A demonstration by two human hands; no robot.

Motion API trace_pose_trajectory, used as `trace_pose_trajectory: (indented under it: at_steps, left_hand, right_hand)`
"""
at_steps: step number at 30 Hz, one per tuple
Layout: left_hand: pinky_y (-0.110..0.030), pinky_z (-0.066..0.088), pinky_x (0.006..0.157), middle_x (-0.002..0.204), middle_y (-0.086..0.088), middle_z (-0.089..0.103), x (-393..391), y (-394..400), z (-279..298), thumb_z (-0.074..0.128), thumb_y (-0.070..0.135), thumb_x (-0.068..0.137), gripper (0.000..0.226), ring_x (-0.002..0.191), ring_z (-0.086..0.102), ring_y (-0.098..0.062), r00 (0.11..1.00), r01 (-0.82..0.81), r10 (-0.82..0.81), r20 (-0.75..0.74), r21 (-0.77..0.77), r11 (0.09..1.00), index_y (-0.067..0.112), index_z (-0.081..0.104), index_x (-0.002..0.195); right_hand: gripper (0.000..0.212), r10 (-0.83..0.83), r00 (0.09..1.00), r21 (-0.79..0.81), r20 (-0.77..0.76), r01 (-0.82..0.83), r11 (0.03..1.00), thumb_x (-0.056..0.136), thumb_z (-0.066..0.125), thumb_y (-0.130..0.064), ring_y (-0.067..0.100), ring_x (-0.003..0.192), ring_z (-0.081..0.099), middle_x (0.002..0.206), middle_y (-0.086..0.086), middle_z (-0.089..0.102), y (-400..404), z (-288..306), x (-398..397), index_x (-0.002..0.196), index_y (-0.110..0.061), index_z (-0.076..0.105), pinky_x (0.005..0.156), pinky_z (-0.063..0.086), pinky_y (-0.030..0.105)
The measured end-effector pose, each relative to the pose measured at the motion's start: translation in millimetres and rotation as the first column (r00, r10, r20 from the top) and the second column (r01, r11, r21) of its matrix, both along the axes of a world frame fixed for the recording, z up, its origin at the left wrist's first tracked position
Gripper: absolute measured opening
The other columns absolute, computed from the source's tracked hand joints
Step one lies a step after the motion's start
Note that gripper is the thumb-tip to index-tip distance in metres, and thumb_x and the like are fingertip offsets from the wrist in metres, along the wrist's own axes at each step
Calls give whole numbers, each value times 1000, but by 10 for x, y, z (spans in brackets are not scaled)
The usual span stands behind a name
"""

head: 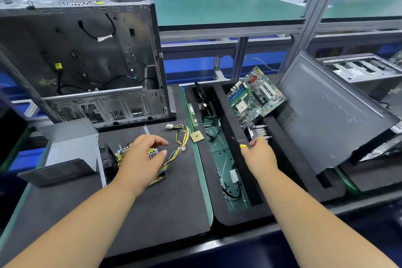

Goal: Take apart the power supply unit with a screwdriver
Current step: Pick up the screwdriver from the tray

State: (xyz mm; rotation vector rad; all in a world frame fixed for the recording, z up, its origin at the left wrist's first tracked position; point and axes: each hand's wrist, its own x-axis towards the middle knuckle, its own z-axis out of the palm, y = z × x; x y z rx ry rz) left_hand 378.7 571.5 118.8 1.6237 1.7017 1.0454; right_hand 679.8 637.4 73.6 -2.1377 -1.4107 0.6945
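Note:
The power supply unit lies opened on the black mat: its grey metal casing (71,143) stands at the left, with the dark lid (56,172) leaning in front of it. The circuit board with its black fan (112,159) lies beside the casing, and its yellow and black cable bundle (181,142) trails off to the right. My left hand (141,159) hovers over the board, fingers spread and loosely bent, holding nothing. My right hand (260,154) is over the black tray, curled round a screwdriver whose yellow end (243,146) sticks out; the rest is hidden.
An empty computer case (82,61) stands behind the mat. A CPU chip (196,136) and a RAM stick (192,114) lie at the mat's right edge. The black tray (230,124) holds cables, a motherboard (255,95) and a heatsink (260,130). A grey side panel (330,115) leans at the right.

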Motion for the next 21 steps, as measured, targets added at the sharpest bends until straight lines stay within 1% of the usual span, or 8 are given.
trace_pose_trajectory:
  at_steps: [3,5,8,11,14,16,19,21]
  left_hand:
    - [-29,50,80,101,31,51,-85,1,-26,64,13,89,25,96,58,0,1000,-11,12,14,-15,1000,38,65,92]
    - [-20,46,85,103,25,54,-152,-2,-27,64,10,88,28,98,55,6,1000,-26,26,7,0,1000,38,65,91]
    - [-3,38,80,105,18,56,-307,-12,10,64,7,86,31,100,52,12,998,-45,46,-34,31,999,38,64,92]
    - [-6,34,81,106,21,55,-548,-10,39,65,13,86,29,101,47,16,992,-85,89,-88,44,995,41,62,92]
    - [-14,37,80,101,19,54,-800,-3,31,66,12,86,31,89,49,15,986,-131,135,-97,48,990,42,61,91]
    - [-19,37,85,102,18,53,-956,4,16,66,11,87,33,90,49,10,983,-130,132,-126,25,991,43,59,93]
    - [-25,35,95,110,13,53,-1191,7,12,60,3,87,40,105,46,-2,971,-39,23,-236,-63,997,41,59,102]
    - [-31,36,104,120,8,54,-1334,0,28,49,-9,81,53,117,47,-11,941,73,-112,-319,-132,989,34,62,109]
  right_hand:
    - [11,29,989,118,-147,-12,993,91,60,-28,20,76,59,86,-7,62,2,158,-232,96,-22,52,65,46,35]
    - [3,90,969,166,-229,-52,985,93,56,-30,13,71,60,87,-10,67,1,282,-426,95,-29,54,60,44,32]
    - [5,184,927,223,-326,-114,968,96,54,-30,7,62,55,87,-12,70,-10,468,-731,91,-31,56,58,37,27]
    - [7,256,885,241,-389,-170,955,96,56,-27,-3,59,54,85,-11,71,-39,637,-994,90,-29,58,58,37,25]
    - [5,285,854,225,-436,-203,953,90,65,-29,0,69,59,82,-7,71,-66,753,-1196,91,-26,61,64,41,26]
    - [10,307,825,214,-474,-230,949,87,71,-27,-2,60,55,77,-7,70,-77,784,-1315,89,-24,61,65,42,25]
    - [13,339,781,185,-525,-284,941,85,73,-21,1,57,54,68,-10,66,-92,791,-1473,91,-21,61,67,43,28]
    - [12,348,766,170,-540,-306,937,86,72,-19,7,62,56,75,-4,68,-100,784,-1568,92,-18,62,70,45,31]
